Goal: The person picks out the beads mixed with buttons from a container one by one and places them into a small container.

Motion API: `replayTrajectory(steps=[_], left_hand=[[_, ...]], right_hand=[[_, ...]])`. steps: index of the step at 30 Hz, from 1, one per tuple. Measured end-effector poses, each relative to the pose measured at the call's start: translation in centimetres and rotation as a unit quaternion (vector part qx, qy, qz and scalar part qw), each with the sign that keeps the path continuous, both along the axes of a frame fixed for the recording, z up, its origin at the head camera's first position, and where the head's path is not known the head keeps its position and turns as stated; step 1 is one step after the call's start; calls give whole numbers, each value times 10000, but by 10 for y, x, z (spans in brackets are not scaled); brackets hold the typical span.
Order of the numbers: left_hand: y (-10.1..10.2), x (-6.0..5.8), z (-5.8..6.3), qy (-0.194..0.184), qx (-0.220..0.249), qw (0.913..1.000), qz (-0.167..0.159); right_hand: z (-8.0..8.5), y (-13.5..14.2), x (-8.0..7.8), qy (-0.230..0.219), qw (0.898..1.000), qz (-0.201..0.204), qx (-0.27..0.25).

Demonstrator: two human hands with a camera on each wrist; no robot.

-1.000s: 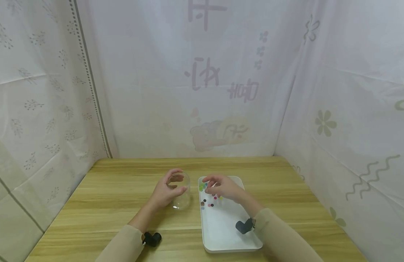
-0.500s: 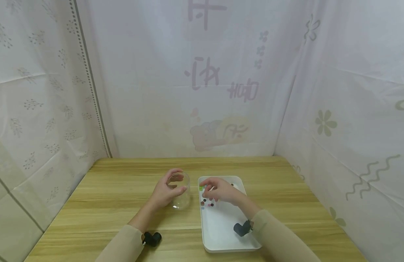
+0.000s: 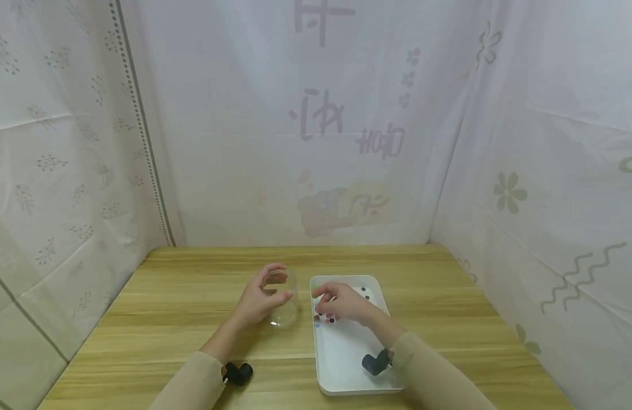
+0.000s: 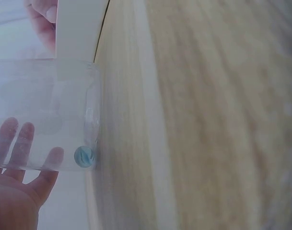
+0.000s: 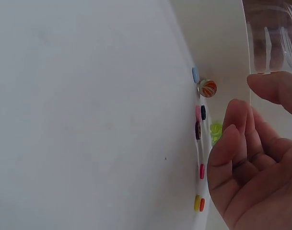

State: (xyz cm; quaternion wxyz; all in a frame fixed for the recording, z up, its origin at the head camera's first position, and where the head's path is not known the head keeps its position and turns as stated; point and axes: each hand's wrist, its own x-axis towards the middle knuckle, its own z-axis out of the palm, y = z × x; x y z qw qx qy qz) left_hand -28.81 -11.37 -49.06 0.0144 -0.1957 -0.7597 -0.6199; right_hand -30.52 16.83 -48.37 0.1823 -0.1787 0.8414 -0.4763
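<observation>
My left hand [image 3: 258, 297] grips a clear cup [image 3: 285, 314] that stands upright on the table, left of a white tray. A glass marble [image 4: 84, 156] with a blue swirl lies at the cup's bottom. Over the tray's far left part hovers my right hand [image 3: 349, 304], fingers bent and thumb apart, with nothing between them in the right wrist view. Near its fingertips, by the tray wall, are an orange-and-white swirled marble [image 5: 208, 88] and a bright green glassy piece [image 5: 216, 132]. Small button-like discs lie around them, including a light blue disc [image 5: 195, 74] and a red disc [image 5: 202, 171].
The white tray [image 3: 347, 359] has a raised rim and sits on a wood-grain table [image 3: 193, 319]. Two dark discs lie farther right in it, one a small dark disc [image 3: 364, 289]. Printed curtains [image 3: 234, 142] enclose the table at the back and both sides.
My right hand has shifted slightly toward me and to the left over the tray, uncovering dark discs at its far right. My left hand and the cup have stayed put.
</observation>
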Motion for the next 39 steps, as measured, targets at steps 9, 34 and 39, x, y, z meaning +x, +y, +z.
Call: replayTrajectory(steps=[9, 34, 39], left_hand=[[1, -1, 0, -41, -8, 10000, 58], [0, -2, 0, -55, -91, 9999, 50], [0, -2, 0, -12, -79, 10000, 36]], right_hand=[[-9, 3, -1, 57, 9999, -16, 157], [-15, 6, -6, -50, 9996, 217, 169], [-12, 8, -6, 16, 9995, 207, 228]])
